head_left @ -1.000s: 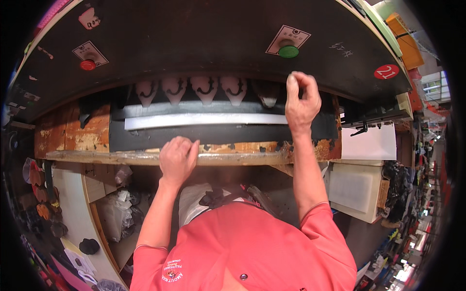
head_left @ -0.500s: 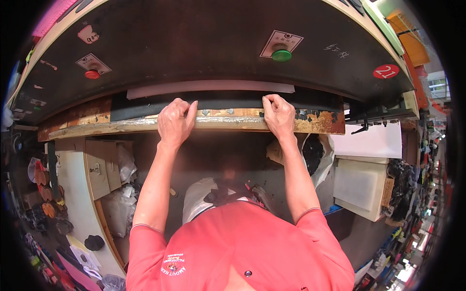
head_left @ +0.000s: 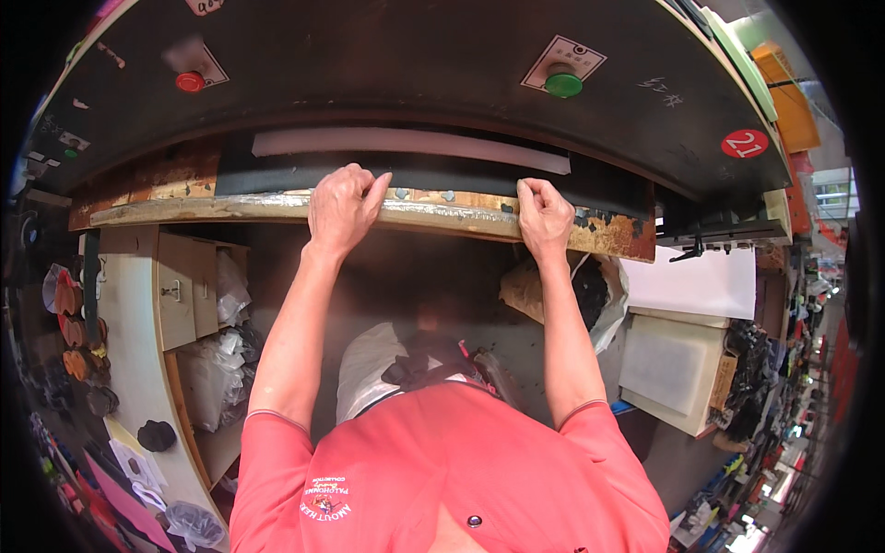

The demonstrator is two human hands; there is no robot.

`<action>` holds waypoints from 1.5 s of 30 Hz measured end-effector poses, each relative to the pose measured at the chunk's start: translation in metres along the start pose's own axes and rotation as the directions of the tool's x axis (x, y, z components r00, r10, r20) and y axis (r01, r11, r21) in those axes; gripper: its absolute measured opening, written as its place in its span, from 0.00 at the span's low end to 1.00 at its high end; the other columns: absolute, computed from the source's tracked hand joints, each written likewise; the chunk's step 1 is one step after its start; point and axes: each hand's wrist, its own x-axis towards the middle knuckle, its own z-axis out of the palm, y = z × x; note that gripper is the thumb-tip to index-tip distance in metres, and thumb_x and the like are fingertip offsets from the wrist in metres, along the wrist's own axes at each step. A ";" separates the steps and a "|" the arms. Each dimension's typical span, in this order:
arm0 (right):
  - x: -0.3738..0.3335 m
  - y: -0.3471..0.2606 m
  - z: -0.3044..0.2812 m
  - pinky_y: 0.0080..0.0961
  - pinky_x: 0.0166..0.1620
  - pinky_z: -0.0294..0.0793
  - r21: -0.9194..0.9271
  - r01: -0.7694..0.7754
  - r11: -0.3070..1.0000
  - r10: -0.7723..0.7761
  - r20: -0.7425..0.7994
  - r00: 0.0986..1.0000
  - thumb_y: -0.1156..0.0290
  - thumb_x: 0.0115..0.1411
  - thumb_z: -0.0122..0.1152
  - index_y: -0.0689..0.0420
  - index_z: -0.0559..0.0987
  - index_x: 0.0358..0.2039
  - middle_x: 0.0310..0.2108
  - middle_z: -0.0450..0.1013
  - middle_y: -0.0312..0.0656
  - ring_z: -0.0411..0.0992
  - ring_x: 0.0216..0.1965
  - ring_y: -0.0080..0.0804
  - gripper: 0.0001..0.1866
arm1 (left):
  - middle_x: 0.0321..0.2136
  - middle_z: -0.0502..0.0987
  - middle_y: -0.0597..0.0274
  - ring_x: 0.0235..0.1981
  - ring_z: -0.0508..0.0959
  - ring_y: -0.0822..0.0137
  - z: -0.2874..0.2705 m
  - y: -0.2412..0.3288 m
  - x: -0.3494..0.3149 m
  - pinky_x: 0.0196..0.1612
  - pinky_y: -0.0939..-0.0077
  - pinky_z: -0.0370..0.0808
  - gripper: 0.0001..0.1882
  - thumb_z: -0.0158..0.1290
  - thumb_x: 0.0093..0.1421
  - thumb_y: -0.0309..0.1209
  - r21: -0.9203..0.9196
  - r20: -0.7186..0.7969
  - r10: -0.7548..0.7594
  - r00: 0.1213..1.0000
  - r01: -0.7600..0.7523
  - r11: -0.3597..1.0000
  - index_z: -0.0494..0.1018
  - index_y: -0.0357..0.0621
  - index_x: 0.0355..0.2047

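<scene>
Both the left hand (head_left: 343, 207) and right hand (head_left: 546, 217), curled closed over the worn board edge (head_left: 442, 214) at frame centre, could get pinched under the dark press (head_left: 415, 74).

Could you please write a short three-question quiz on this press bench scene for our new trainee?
1. True or false: both hands grip the front edge of the worn tray.
2. Which button sits nearer the right hand? A) red button B) green button
3. Fill in: a long ___ strip lies on the black sheet behind the left hand.

Key: 1 true; 2 B; 3 white.
</scene>
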 end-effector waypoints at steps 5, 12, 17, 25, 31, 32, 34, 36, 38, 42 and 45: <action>-0.003 0.010 -0.005 0.21 0.29 0.66 0.122 -0.156 0.980 0.152 0.047 0.987 0.71 0.68 0.69 0.61 0.86 0.38 0.19 0.70 0.31 0.64 0.22 0.16 0.07 | 0.25 0.77 0.53 0.29 0.80 0.47 -0.004 0.003 0.001 0.35 0.54 0.76 0.16 0.68 0.62 0.36 0.025 0.037 0.026 0.999 -0.027 0.999 0.77 0.40 0.23; 0.027 -0.004 -0.014 0.19 0.34 0.73 0.244 -0.237 0.940 0.254 -0.038 0.966 0.73 0.68 0.70 0.63 0.85 0.43 0.30 0.78 0.32 0.71 0.28 0.18 0.07 | 0.23 0.75 0.57 0.27 0.78 0.51 -0.010 0.005 0.010 0.32 0.57 0.72 0.15 0.68 0.61 0.32 -0.004 0.134 0.025 0.991 -0.025 1.000 0.75 0.43 0.21; 0.112 -0.019 0.010 0.42 0.67 0.71 -0.071 -0.010 0.997 0.013 0.045 0.999 0.62 0.60 0.77 0.67 0.77 0.63 0.65 0.70 0.59 0.71 0.65 0.52 0.35 | 0.24 0.77 0.57 0.29 0.79 0.51 -0.009 0.031 0.043 0.33 0.58 0.75 0.12 0.67 0.60 0.26 -0.275 0.249 -0.031 0.968 0.101 0.956 0.76 0.41 0.23; 0.165 -0.010 0.063 0.47 0.67 0.71 -0.297 0.071 0.952 -0.020 0.172 0.985 0.58 0.53 0.80 0.64 0.81 0.61 0.67 0.67 0.64 0.69 0.65 0.61 0.38 | 0.62 0.76 0.40 0.66 0.74 0.39 0.094 0.057 0.156 0.69 0.49 0.71 0.25 0.61 0.63 0.21 -0.336 0.205 0.286 0.936 -0.207 0.919 0.73 0.33 0.61; 0.172 0.013 0.023 0.31 0.67 0.73 0.652 -0.451 0.609 0.329 0.310 0.892 0.73 0.59 0.75 0.68 0.74 0.67 0.63 0.74 0.49 0.74 0.63 0.34 0.36 | 0.65 0.74 0.42 0.70 0.70 0.41 0.109 0.053 0.148 0.72 0.46 0.66 0.27 0.64 0.62 0.25 -0.285 0.271 0.289 0.918 -0.211 0.935 0.74 0.34 0.61; 0.173 0.016 0.021 0.31 0.67 0.73 0.714 -0.441 0.545 0.334 0.297 0.894 0.74 0.59 0.75 0.68 0.73 0.68 0.62 0.74 0.49 0.75 0.62 0.34 0.37 | 0.65 0.74 0.42 0.69 0.71 0.42 0.108 0.054 0.147 0.72 0.46 0.67 0.27 0.65 0.61 0.26 -0.268 0.270 0.292 0.918 -0.220 0.938 0.74 0.34 0.61; 0.171 0.019 0.016 0.30 0.66 0.73 0.779 -0.441 0.446 0.395 0.271 0.878 0.76 0.60 0.73 0.68 0.72 0.68 0.62 0.75 0.49 0.75 0.61 0.32 0.36 | 0.61 0.77 0.43 0.65 0.75 0.43 0.107 0.061 0.153 0.67 0.48 0.71 0.27 0.68 0.60 0.30 -0.282 0.214 0.270 0.939 -0.205 0.937 0.75 0.34 0.59; 0.170 0.022 0.016 0.30 0.66 0.73 0.762 -0.436 0.480 0.362 0.280 0.889 0.75 0.61 0.73 0.68 0.72 0.68 0.62 0.74 0.49 0.75 0.61 0.32 0.36 | 0.56 0.79 0.44 0.60 0.78 0.44 0.109 0.074 0.163 0.62 0.50 0.75 0.28 0.70 0.59 0.35 -0.376 0.195 0.254 0.947 -0.167 0.911 0.76 0.34 0.56; 0.169 0.023 0.018 0.28 0.62 0.76 0.752 -0.413 0.513 0.340 0.263 0.903 0.74 0.63 0.72 0.67 0.73 0.68 0.60 0.76 0.47 0.76 0.57 0.30 0.34 | 0.50 0.82 0.46 0.54 0.81 0.46 0.117 0.094 0.173 0.57 0.52 0.78 0.29 0.72 0.59 0.40 -0.533 0.218 0.218 0.951 -0.071 0.843 0.77 0.34 0.54; 0.172 0.024 0.018 0.20 0.51 0.80 0.804 -0.482 0.349 0.456 0.304 0.837 0.73 0.65 0.69 0.67 0.73 0.67 0.52 0.77 0.41 0.77 0.48 0.23 0.32 | 0.39 0.84 0.50 0.37 0.85 0.55 0.136 0.112 0.186 0.42 0.64 0.82 0.27 0.72 0.61 0.42 -0.581 0.605 0.110 0.788 0.343 0.738 0.78 0.32 0.50; 0.174 0.024 0.016 0.20 0.50 0.80 0.800 -0.473 0.370 0.432 0.303 0.849 0.71 0.65 0.68 0.67 0.73 0.67 0.51 0.77 0.40 0.78 0.47 0.23 0.31 | 0.37 0.86 0.49 0.35 0.86 0.62 0.142 0.107 0.186 0.41 0.70 0.82 0.22 0.70 0.64 0.38 -0.660 0.608 0.131 0.783 0.406 0.632 0.80 0.31 0.48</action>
